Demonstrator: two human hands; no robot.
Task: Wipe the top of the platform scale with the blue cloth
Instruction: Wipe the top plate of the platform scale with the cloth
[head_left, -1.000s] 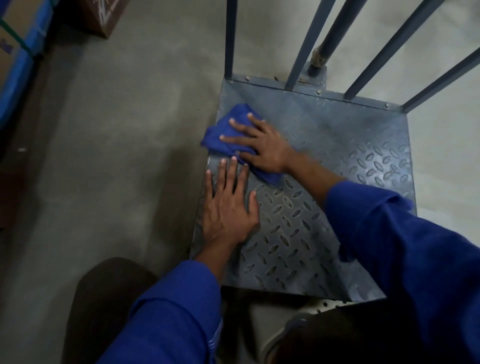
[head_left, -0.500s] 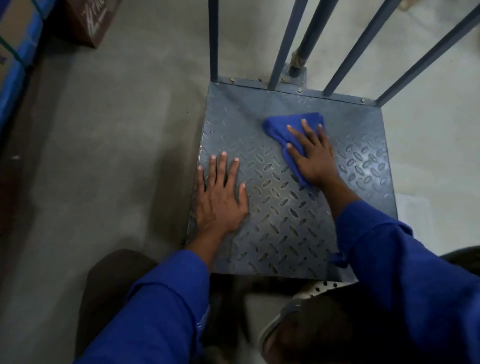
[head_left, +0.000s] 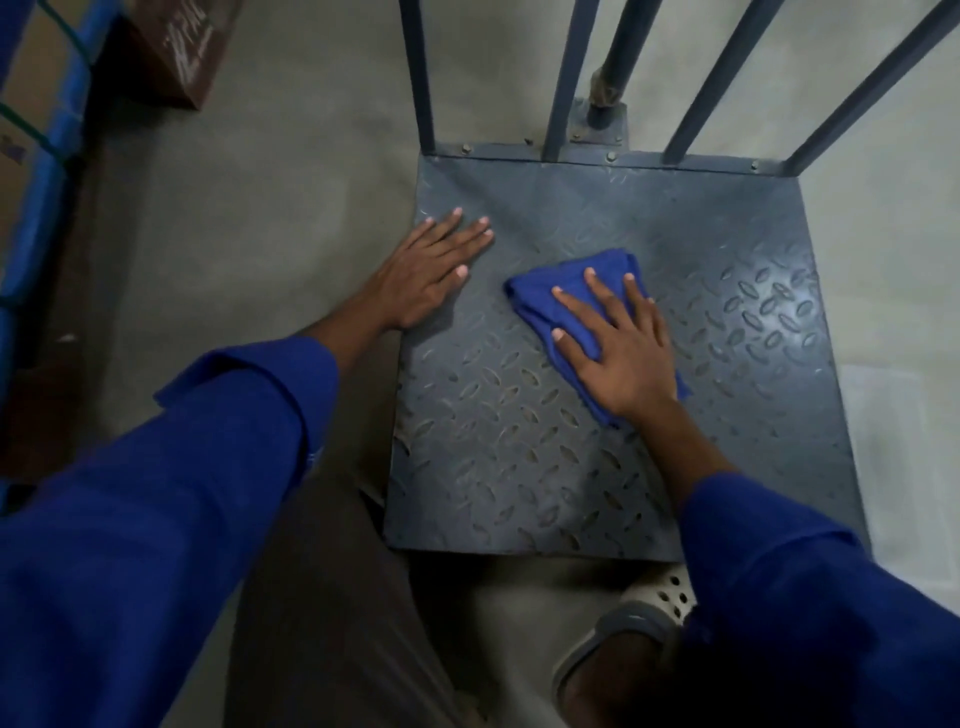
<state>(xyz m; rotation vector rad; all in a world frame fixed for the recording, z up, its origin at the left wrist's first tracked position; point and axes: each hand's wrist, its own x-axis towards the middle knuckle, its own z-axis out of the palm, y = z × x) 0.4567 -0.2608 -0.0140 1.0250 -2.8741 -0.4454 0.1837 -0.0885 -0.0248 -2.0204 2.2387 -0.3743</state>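
Head view: my right hand (head_left: 621, 353), flat and open on the blue cloth (head_left: 566, 296), has swept back to the middle of the platform scale (head_left: 727, 312). My left hand (head_left: 426, 275), open and empty, now braces its left edge, so wiping looks well underway.

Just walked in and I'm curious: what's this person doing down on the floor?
A person is wiping a metal platform scale. The right hand presses a folded blue cloth flat near the middle of its patterned top. The left hand lies open on the scale's left edge, apparently for support.
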